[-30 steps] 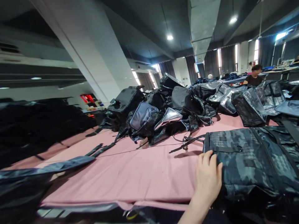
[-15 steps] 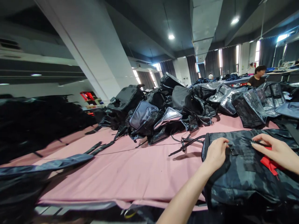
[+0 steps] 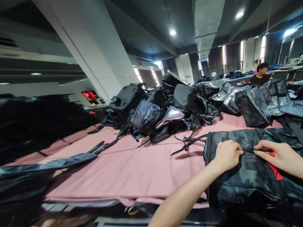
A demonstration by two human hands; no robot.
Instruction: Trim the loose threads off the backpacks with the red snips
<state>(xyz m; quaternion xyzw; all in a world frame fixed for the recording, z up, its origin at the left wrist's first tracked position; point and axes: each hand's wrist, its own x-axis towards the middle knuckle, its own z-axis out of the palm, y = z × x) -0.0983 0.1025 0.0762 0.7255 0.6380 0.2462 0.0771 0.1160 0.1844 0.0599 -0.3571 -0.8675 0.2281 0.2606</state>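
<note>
A dark camouflage bag [image 3: 236, 186] lies at the right front of the pink-covered table [image 3: 142, 167]. My left hand [image 3: 228, 154] is closed on its upper face, fingertips pinched at one end of a short black strap [image 3: 249, 150]. My right hand [image 3: 276, 154] pinches the strap's other end between thumb and fingers. A red piece of fabric [image 3: 276, 170] shows under my right hand. Thin black straps [image 3: 189, 143] stretch from the bag's left edge onto the pink cover.
Black and silver-lined bags [image 3: 184, 97] are heaped across the table's far side. A dark pile [image 3: 35, 126] stands at the left, above a grey-blue strap [image 3: 68, 160]. One person [image 3: 260, 77] is behind the heap at the right.
My left hand has moved right across the bag and now pinches near the black strap, closer to my right hand. The strap is stretched between them. The view has shifted slightly.
</note>
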